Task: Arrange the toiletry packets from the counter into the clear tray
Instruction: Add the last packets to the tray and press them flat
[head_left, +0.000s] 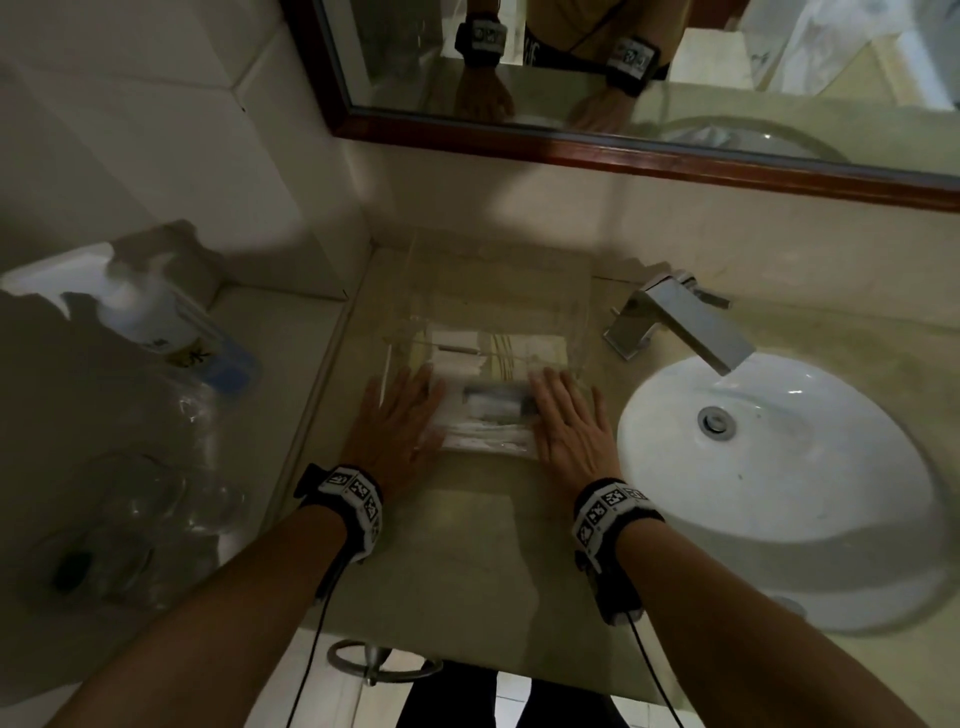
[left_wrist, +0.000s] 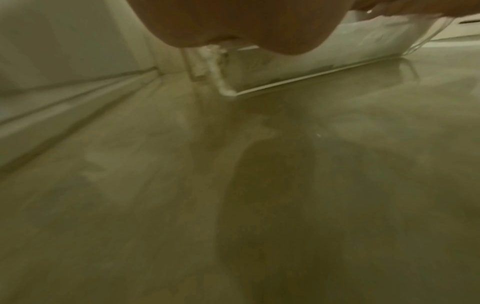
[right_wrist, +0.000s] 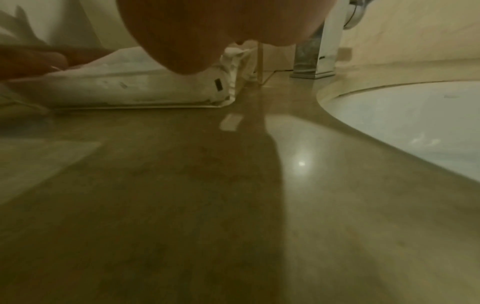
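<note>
The left hand and right hand lie flat, fingers straight and spread, holding nothing, pressing the near corners of the clear plastic tray on the beige stone counter. Between them, at 3 o'clock from the left hand, the white toiletry packets lie in the tray; their printing is too blurred to read. A white oval sink sits at 3 o'clock of the right hand.

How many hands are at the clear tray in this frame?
2. The left hand lies flat at the near-left corner of the clear tray, the right hand at its near-right corner; none is hidden.
</note>
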